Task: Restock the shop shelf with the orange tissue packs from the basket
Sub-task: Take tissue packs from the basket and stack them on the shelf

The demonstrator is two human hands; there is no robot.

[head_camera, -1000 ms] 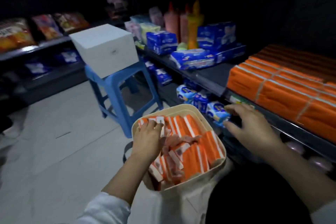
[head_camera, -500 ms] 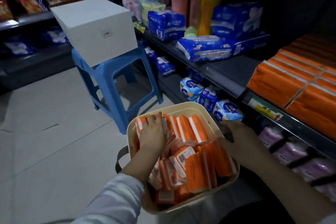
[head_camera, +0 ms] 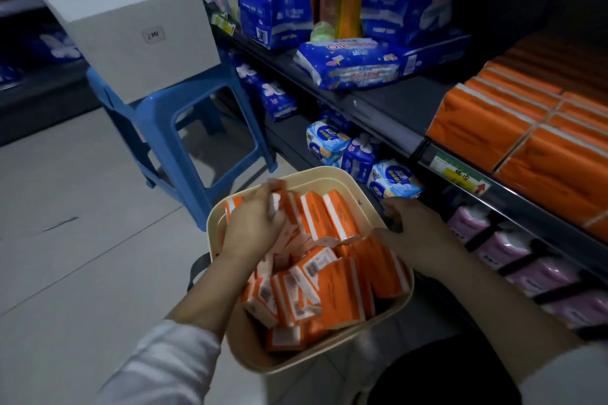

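Left hand (head_camera: 255, 223) clutches an orange tissue pack (head_camera: 285, 205) in the cream basket (head_camera: 296, 362) | right hand (head_camera: 416, 235) grasps the basket's rim

Shop: stocked shelf (head_camera: 388, 108), price tag (head_camera: 460, 176), packaged goods (head_camera: 352, 64).

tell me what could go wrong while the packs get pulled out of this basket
1. The orange tissue packs lie heaped loosely in the basket; the one the left hand grips could drag neighbours over the rim onto the floor.
2. The basket seems steadied only by the right hand at its rim; letting go may tip it.
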